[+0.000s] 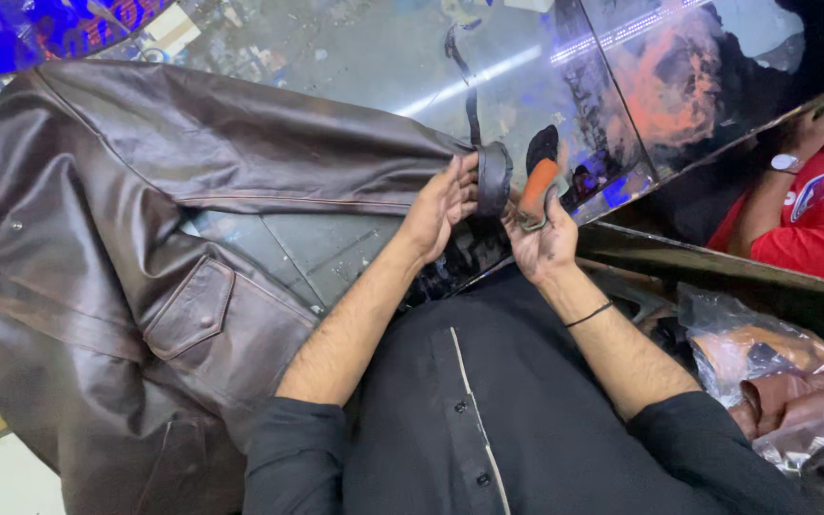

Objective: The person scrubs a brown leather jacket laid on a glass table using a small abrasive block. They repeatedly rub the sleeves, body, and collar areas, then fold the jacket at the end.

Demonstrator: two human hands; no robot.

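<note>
A dark brown leather jacket (116, 238) lies spread over a glass counter (355, 48), one sleeve (269, 157) stretched to the right. My left hand (442, 205) grips the sleeve's cuff (494, 178) at its end. My right hand (543, 238) is just right of the cuff and holds a small orange-brown object (536, 194) with a metal end, touching or very near the cuff. A flap pocket (193, 310) shows on the jacket's front. My dark shirt (488, 410) fills the lower middle.
Another person in a red shirt (817, 215) with a wristwatch (785, 163) sits at the right behind the counter's edge. Clear plastic bags with brown leather goods (774, 377) lie at the lower right. A dark strap (464, 76) lies on the glass above the cuff.
</note>
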